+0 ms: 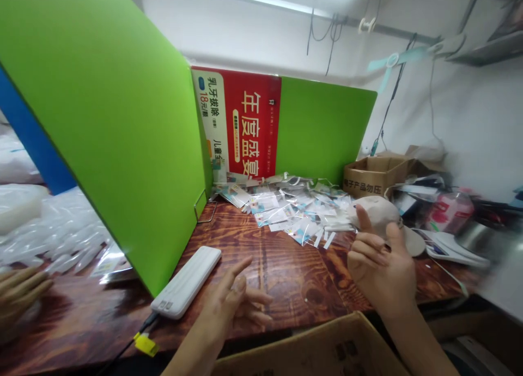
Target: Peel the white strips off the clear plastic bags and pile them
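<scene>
My left hand (237,299) hovers over the near edge of the wooden table (294,272). Its fingers are spread and hold nothing. Beside it on the left lies a white power bank (188,282) with a black cable plugged into its near end. My right hand (382,270) is raised above the table's right part, with index finger and thumb apart and the other fingers bent; nothing shows in it. Behind that hand sits a white rounded object (378,215), partly covered by the fingers. A spread pile of small clear packets with printed cards (286,207) lies between and beyond my hands.
Green panels (134,120) stand at left and back, the back one joined to a red poster (253,125). A cardboard box (370,174) and clutter are at right. Another open carton (318,349) is below the near edge. A co-worker's hand (20,294) shows far left.
</scene>
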A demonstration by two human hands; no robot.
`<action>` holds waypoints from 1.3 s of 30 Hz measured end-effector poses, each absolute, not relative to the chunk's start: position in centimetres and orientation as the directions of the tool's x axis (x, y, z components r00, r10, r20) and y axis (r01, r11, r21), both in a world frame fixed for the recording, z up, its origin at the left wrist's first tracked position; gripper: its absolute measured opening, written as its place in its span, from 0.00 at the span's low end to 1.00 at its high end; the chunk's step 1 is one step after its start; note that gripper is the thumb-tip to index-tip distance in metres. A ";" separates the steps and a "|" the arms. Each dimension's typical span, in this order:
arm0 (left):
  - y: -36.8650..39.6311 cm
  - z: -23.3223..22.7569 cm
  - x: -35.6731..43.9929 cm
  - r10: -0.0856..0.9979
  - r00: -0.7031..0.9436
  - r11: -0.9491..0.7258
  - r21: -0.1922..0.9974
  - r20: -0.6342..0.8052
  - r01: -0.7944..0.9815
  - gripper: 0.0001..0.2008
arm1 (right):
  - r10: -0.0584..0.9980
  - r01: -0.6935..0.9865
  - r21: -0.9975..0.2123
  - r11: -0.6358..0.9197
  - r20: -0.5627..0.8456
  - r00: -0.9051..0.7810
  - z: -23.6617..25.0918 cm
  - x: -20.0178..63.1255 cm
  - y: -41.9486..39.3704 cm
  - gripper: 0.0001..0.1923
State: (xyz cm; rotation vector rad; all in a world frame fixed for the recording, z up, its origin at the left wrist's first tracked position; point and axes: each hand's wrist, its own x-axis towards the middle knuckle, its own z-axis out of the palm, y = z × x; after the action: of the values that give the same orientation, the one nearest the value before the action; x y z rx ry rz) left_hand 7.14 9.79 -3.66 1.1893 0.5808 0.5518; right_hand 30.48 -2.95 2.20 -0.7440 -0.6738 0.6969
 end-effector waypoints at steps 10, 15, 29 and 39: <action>8.8 -5.5 7.5 0.635 0.769 -0.326 0.928 0.075 0.179 0.19 | 0.861 0.687 -0.684 -0.246 0.172 0.480 -3.9 34.6 6.0 0.26; 9.1 -5.6 7.8 0.618 0.783 -0.445 0.854 0.073 0.271 0.19 | 0.895 0.845 -0.331 -0.420 0.001 0.445 -5.6 37.3 10.5 0.30; 11.4 -7.5 8.5 0.775 0.593 -0.612 0.499 0.220 0.614 0.30 | 0.964 0.878 -0.420 -0.228 0.030 0.265 -4.0 30.9 13.5 0.20; 11.2 -7.9 9.1 0.845 0.496 -0.533 0.380 0.200 0.756 0.34 | 0.969 0.624 -0.776 -0.095 0.071 0.235 -4.5 25.6 13.7 0.12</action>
State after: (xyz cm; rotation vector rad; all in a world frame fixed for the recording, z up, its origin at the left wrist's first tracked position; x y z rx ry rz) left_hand 9.09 11.24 -7.93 2.4988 1.3643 0.5352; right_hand 25.63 13.66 -4.46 -1.8049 -1.4691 0.6219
